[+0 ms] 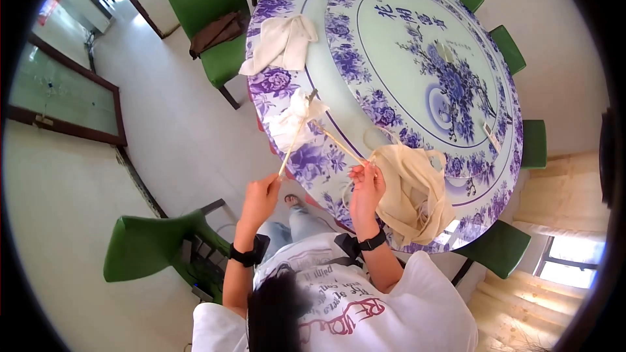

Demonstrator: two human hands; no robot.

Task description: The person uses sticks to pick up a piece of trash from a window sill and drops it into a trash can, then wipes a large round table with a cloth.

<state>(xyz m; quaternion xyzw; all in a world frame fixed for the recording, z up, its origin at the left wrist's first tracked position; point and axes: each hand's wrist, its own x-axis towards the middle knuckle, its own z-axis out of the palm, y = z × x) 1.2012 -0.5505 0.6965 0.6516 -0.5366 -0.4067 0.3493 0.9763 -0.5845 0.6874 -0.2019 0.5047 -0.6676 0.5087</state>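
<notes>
Pale, wood-like sticks [339,142] slant over a flowered desk [319,166] toward 12 o'clock, their far ends at or just beside crumpled white tissue [283,125]. From where I stand, they look light, stiff and thin enough to snap, best pinched near the closer ends. Left hand [262,194], at 11 o'clock, and right hand [367,190], at 1, each close narrowly on one; a soft cream bag [407,189] lies at 2.
</notes>
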